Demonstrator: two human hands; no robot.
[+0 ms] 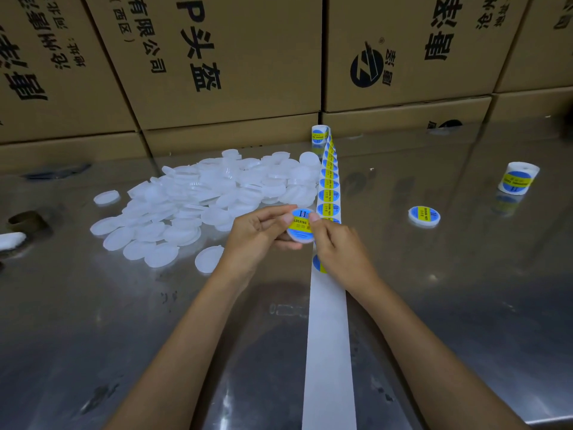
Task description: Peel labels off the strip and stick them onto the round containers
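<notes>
My left hand (pixel 257 232) grips a round white container (pixel 300 228) from the left, with a blue and yellow label on its top. My right hand (pixel 336 243) touches the container's right edge with thumb and fingertip, over the label strip (pixel 328 193). The strip runs from a small roll (pixel 320 134) at the back down the table to me; its near part (pixel 328 352) is bare white backing. A pile of plain white containers (pixel 198 200) lies to the left. One labelled container (pixel 424 215) sits alone on the right.
The table (pixel 124 321) is shiny steel. A second label roll (pixel 517 178) stands at the far right. Cardboard boxes (pixel 217 57) wall off the back. A brown tape core (pixel 26 221) and a white object (pixel 11 240) lie at the left edge.
</notes>
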